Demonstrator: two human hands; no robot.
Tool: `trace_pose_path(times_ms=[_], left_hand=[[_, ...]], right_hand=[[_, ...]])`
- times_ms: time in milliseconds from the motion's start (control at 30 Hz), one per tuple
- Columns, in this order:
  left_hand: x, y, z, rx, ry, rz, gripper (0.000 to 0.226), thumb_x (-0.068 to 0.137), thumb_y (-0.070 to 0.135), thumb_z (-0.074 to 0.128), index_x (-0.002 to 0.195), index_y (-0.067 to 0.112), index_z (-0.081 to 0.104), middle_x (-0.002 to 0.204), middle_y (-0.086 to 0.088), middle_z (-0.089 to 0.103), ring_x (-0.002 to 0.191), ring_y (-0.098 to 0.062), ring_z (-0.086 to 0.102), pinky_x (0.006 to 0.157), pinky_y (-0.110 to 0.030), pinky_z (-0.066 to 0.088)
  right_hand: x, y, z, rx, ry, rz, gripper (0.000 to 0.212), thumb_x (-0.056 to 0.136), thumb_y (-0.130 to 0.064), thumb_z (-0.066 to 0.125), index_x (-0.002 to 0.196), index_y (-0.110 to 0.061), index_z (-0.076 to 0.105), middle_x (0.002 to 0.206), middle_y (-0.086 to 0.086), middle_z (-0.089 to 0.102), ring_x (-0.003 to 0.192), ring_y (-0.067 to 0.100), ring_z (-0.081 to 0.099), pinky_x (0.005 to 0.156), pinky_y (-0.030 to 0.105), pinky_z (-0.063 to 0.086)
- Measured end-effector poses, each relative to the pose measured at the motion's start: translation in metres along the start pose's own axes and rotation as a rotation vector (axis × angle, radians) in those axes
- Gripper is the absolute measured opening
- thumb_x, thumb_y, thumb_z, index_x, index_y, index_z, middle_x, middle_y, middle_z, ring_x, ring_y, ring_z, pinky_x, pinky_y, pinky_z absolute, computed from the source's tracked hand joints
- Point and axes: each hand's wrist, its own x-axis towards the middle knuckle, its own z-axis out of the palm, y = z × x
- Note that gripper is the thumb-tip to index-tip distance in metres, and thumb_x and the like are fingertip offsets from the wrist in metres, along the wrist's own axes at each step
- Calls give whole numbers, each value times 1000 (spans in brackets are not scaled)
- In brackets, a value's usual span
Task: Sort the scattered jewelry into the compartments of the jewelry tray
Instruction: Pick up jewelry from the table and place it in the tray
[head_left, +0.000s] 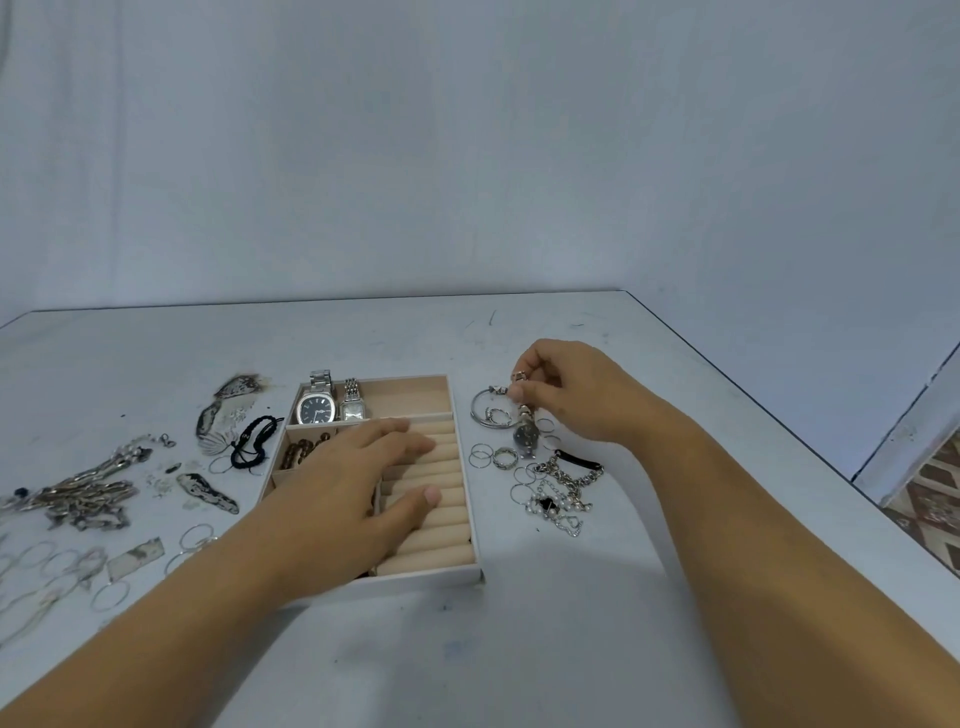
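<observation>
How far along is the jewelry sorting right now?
Early. Done: two watches and a brown bead bracelet sit in the tray. In hand: the right hand pinches a dangling silver piece; the left hand rests on the ring rolls. Remaining: chains and rings on both sides of the tray.

One wide head-worn view, set above the near edge of the table (571, 649), faces forward and down; the jewelry tray (415, 584) lies close, low and centre; the far wall (467, 156) fills the upper half.
</observation>
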Motion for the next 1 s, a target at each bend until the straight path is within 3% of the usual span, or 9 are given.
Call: trace_pose_path(times_ms=[100,167,267,333,400,533,733,867,1000], left_hand=[[2,1,-3,37,-44,2,51,86,62,44,133,43,43,139,27,31,129,5,29,103,-15,24],[8,1,-9,58,-88,18,53,83,67,42,129,42,47,134,27,37,125,4,36,103,-17,29],[29,2,-22,109,-119,25,46,82,66,45,115,37,58,115,23,50,105,4,48,93,-20,41],[51,5,-27,132,-103,33,33,86,54,53,111,34,61,109,18,53,92,1,50,82,-20,39],[77,10,-26,105,-62,67,28,87,45,57,111,31,61,109,13,57,93,-2,52,78,-19,36],[132,16,-7,135,-49,97,22,90,35,59,110,28,63,111,9,62,94,-5,51,79,-19,34],[178,18,22,271,-258,21,31,91,36,58,119,23,63,116,5,63,108,-14,53,88,-23,38],[182,16,27,254,-223,-23,18,88,33,63,99,23,74,98,6,71,95,-13,60,82,-26,46],[178,17,29,226,-219,-26,13,86,30,66,94,23,73,91,8,69,85,-10,58,74,-22,43]], right_hand=[[1,1,-8,100,73,-13,5,88,-27,65,86,-24,61,79,2,68,75,21,65,79,40,56],[1,3,-13,156,121,-24,3,89,-25,64,87,-24,61,78,4,67,71,21,63,77,44,56],[3,7,-17,172,220,-47,1,89,-23,63,89,-22,63,77,-1,65,68,14,59,71,36,54],[3,12,-15,148,265,-48,1,90,-22,63,90,-22,63,76,-6,63,64,9,55,67,24,48],[4,21,-11,121,291,-31,3,90,-23,62,92,-25,63,76,-8,62,64,6,53,66,18,43],[5,36,-7,132,304,19,7,90,-24,61,96,-24,65,80,-6,62,66,4,53,66,16,40],[7,39,-7,132,282,9,7,90,-24,62,95,-27,65,84,-5,66,67,1,55,65,12,41],[7,41,-6,161,277,3,7,89,-24,63,95,-27,66,84,-3,67,67,3,56,67,15,43],[8,42,-6,166,282,7,6,89,-24,63,93,-28,65,85,-1,67,69,5,57,70,18,46]])
